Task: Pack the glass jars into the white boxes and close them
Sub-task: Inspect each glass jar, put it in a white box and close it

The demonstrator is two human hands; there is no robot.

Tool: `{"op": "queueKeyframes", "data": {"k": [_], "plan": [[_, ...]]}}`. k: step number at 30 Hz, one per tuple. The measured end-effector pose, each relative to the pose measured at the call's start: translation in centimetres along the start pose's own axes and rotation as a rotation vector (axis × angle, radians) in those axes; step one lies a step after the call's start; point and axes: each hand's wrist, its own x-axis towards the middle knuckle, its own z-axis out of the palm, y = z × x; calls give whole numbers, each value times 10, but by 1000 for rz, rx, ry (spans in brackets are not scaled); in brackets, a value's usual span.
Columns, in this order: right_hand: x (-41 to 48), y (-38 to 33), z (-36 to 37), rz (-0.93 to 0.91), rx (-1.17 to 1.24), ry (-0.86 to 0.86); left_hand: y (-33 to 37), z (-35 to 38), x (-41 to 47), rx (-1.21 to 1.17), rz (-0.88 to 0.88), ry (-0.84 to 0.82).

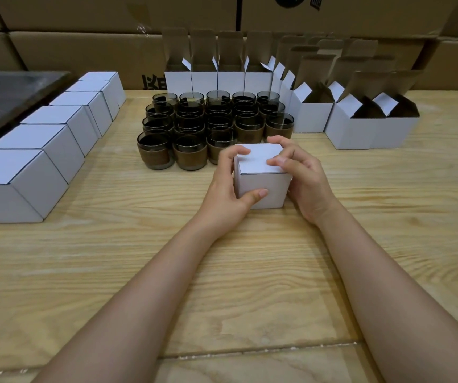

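A white box [261, 175] stands on the wooden table [111, 258] in front of me, its lid flat down. My left hand [227, 189] grips its left side, thumb on the front face. My right hand [302, 175] holds the right side, with fingers pressing on the lid. Just behind the box stand several dark glass jars [214, 120] with brown sleeves, set in rows. Behind them and to the right wait several open white boxes [355, 128] with flaps up. Whether a jar sits inside the held box is hidden.
A row of several shut white boxes [42, 150] runs along the left, beside a dark tray [1, 100]. Large brown cartons [84, 37] form a wall at the back. Bare wood lies between my arms and the near edge.
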Motion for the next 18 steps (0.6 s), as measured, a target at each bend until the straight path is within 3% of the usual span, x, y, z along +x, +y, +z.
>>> {"op": "queueKeyframes", "data": {"k": [12, 18], "plan": [[4, 6, -11, 123, 142, -74, 12, -5, -1, -29, 9, 166], [7, 8, -8, 166, 109, -178, 14, -19, -7, 647, 377, 338]]}}
